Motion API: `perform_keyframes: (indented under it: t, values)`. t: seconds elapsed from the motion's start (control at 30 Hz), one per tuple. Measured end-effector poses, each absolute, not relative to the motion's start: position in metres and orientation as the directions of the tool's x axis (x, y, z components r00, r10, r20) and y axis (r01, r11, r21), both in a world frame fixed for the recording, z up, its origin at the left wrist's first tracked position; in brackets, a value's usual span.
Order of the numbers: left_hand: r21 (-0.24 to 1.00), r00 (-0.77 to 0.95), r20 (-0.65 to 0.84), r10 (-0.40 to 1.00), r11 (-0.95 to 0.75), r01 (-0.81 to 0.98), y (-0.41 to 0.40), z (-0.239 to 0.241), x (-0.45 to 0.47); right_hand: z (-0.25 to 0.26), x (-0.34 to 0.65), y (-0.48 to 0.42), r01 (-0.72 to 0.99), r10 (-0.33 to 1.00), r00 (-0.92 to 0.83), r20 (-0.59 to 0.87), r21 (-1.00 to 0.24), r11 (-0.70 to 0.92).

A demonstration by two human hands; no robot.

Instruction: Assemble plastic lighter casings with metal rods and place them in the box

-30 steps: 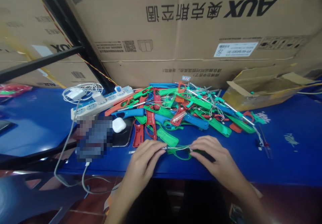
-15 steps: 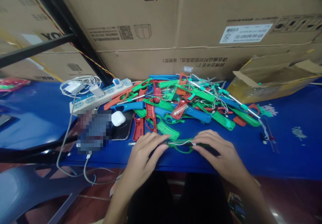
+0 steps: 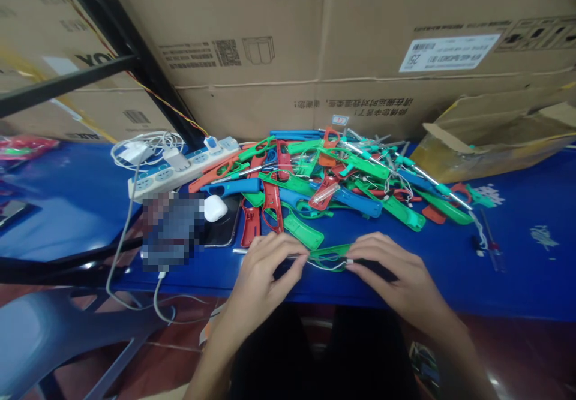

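Observation:
A green plastic handle shell (image 3: 330, 250), like half of a long-necked lighter's casing, is between my hands just above the table's front edge. A thin white wire (image 3: 326, 266) sags across in front of it. My left hand (image 3: 272, 265) is closed, thumb and forefinger pinching the wire's left end. At the other end, my right hand (image 3: 389, 268) is closed in a pinch on the wire's small white tip; its fingers also lie against the shell. What sits inside each palm is hidden. Just beyond is a pile of red, blue and green shells (image 3: 306, 229) with metal tubes.
A power strip (image 3: 180, 172) with chargers stands left of the pile. A phone with a white earphone case (image 3: 215, 208) lies nearer. An open cardboard box (image 3: 490, 142) is at right, a screwdriver (image 3: 494, 247) before it. Large cartons (image 3: 292, 76) stand behind.
My left hand has shifted slightly right, closer to my right hand. The white wire, straighter before along the green shell, now sags in a curve toward me. The view has tilted slightly.

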State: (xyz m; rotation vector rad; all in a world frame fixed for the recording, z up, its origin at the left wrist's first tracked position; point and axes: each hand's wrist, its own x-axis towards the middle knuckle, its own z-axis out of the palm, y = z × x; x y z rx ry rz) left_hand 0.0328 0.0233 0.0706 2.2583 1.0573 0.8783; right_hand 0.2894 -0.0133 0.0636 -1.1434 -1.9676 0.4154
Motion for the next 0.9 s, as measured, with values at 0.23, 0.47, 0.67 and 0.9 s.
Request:
perform_keyframes:
  t: [0.23,0.47,0.67,0.9]
  values:
    - [0.669,0.477,0.345,0.808,-0.568,0.479,0.0235,0.0713,0.0332,0.0632,0.288,-0.0124,0.553,0.828,-0.316,0.462,-0.62,0.557]
    - [0.65,0.43,0.333,0.839,-0.535,0.54,0.0207,0.0661,0.0362,0.0635,0.2868,-0.0128,0.559,0.828,-0.318,0.461,-0.614,0.557]
    - [0.621,0.44,0.342,0.83,-0.551,0.558,0.0202,0.0646,0.0373,0.0632,0.2857,-0.014,0.572,0.814,-0.311,0.491,-0.587,0.572]
    - [0.6,0.478,0.349,0.806,-0.584,0.547,0.0197,0.0635,0.0365,0.0628,0.2868,-0.0161,0.57,0.821,-0.323,0.471,-0.595,0.566]
